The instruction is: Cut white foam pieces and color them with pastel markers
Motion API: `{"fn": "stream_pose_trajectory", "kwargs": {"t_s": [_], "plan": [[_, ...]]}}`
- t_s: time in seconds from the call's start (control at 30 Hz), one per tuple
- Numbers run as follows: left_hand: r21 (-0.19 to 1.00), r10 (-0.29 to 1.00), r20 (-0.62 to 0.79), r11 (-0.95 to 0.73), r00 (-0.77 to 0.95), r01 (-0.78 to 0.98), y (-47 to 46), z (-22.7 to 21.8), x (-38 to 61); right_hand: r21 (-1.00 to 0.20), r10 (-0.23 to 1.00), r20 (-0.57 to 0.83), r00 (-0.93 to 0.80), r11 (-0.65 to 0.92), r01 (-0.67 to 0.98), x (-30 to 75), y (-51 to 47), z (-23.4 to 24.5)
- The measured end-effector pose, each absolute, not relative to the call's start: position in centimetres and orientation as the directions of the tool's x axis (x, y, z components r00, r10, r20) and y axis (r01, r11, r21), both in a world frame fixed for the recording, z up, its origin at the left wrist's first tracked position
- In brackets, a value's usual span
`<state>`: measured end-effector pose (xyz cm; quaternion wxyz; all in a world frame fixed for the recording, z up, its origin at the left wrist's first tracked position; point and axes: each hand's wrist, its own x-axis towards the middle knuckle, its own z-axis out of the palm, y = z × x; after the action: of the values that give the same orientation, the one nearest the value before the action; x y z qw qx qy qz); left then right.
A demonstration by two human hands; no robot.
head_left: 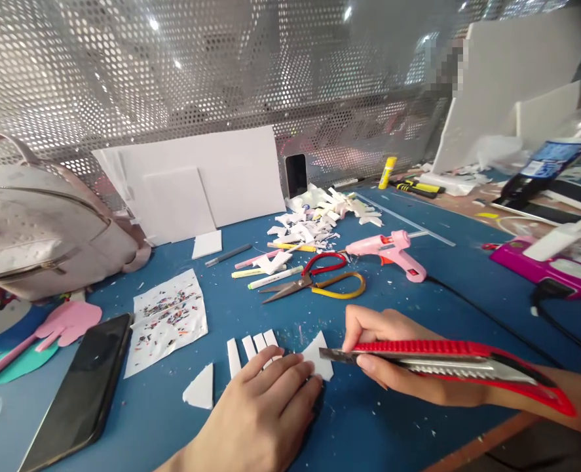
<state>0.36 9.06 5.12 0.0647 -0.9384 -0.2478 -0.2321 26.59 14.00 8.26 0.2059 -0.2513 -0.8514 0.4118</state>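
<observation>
In my right hand (403, 357) is a red utility knife (447, 360), pinched near its blade end, with the handle lying back over my wrist. The blade tip is over the right edge of a small white foam board piece (318, 354); I cannot tell whether it touches. My left hand (270, 406) lies flat, fingers stretched out, and its fingertips cover the left part of that piece. Thin white foam strips (249, 347) stick out beyond my left fingers, partly hidden. A cut white foam piece (200, 388) with one curved edge rests left of that hand.
Scissors (300, 283), pens (273, 278) and a pink glue gun (386, 250) lie ahead, before white scraps (314, 219). Left are a speckled paper (172, 314), a phone (81, 387) and a backpack (44, 223). A purple power strip (545, 269) and bottle (545, 164) stand right.
</observation>
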Motion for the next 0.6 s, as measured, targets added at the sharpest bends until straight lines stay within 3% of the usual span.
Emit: {"fn": "stream_pose_trajectory", "kwargs": {"t_s": [0.2, 0.6], "plan": [[-0.02, 0.426, 0.48, -0.869, 0.767, 0.494, 9.3, 5.3, 0.3, -0.712, 0.605, 0.179, -0.776, 0.624, 0.323, 26.6, 14.3, 8.2], [0.067, 0.441, 0.46, -0.883, 0.771, 0.465, 9.7, 5.3, 0.2, -0.424, 0.362, 0.31, -0.879, 0.88, 0.213, 26.5, 14.5, 6.4]]}}
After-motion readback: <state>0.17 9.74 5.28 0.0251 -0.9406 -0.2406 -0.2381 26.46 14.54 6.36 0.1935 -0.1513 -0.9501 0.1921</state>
